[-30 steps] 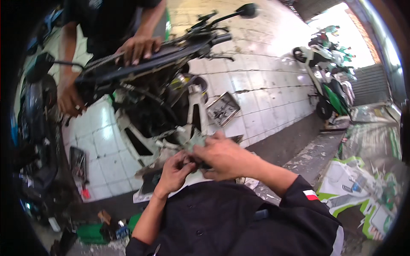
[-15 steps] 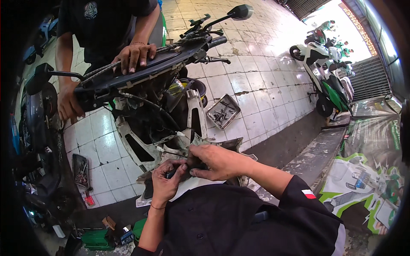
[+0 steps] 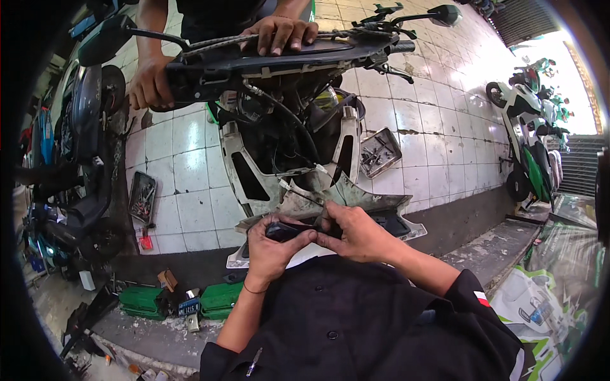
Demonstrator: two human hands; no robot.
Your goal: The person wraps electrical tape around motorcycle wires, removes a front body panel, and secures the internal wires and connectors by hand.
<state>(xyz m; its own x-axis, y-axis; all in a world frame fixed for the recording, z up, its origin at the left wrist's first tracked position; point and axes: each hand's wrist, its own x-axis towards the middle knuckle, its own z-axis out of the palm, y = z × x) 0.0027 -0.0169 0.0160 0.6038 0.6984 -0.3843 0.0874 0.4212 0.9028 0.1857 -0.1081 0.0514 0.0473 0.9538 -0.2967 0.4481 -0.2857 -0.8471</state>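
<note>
In front of my chest, my left hand [image 3: 272, 253] grips a small glossy black part [image 3: 283, 232] with its thumb along the near side. My right hand [image 3: 353, 232] pinches the other end of it, fingers and thumb pressed together. The exact kind of part cannot be made out, and my fingers cover its right side. Just beyond my hands is a stripped scooter front with a worn white body panel [image 3: 356, 197], a black cable [image 3: 298, 130] and a white connector [image 3: 321, 168]. Its handlebar cover [image 3: 286, 62] lies across the top.
A person's hand [image 3: 279, 35] rests on the handlebar cover, the other hand [image 3: 152, 84] at its left end. Metal trays of small hardware stand on the tiles, left [image 3: 142, 198] and right [image 3: 381, 152]. Green boxes [image 3: 141, 301] lie lower left; parked scooters [image 3: 534, 140] stand far right.
The view has shifted, so the scooter sits farther right. My hands have spread slightly apart, and more of the black part shows between them.
</note>
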